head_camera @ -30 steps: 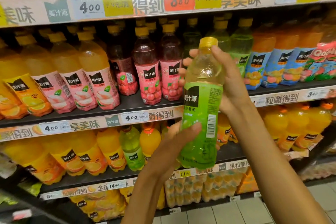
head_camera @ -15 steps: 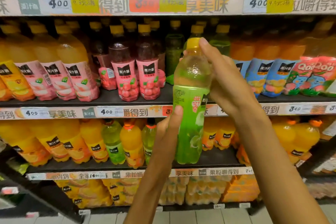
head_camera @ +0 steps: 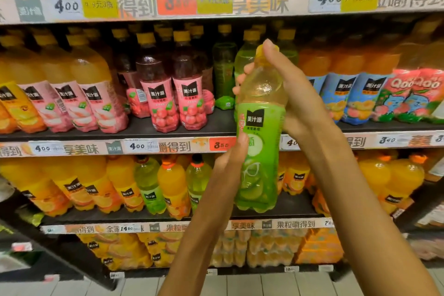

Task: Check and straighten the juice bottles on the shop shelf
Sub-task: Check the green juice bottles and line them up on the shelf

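I hold a green juice bottle (head_camera: pixel 260 142) with a yellow cap upright in front of the middle shelf (head_camera: pixel 144 128), its black logo turned towards me. My right hand (head_camera: pixel 295 96) wraps round its neck and shoulder from the right, with the forefinger over the cap. My left hand (head_camera: pixel 231 161) grips the lower body from the left, thumb pressed on the label. Behind the bottle, a gap shows on the shelf beside other green bottles (head_camera: pixel 224 72).
Pink-labelled bottles (head_camera: pixel 189 101) and peach bottles (head_camera: pixel 96 98) stand left of the gap. Orange bottles with blue labels (head_camera: pixel 346 94) and Qoo packs (head_camera: pixel 418 96) stand to the right. Price strips (head_camera: pixel 134 148) run along each shelf edge; larger orange and green bottles (head_camera: pixel 173 187) fill the lower shelf.
The green bottle has been turned in my hands, from barcode side to logo side facing me. My view has shifted left along the shelf and slightly closer.
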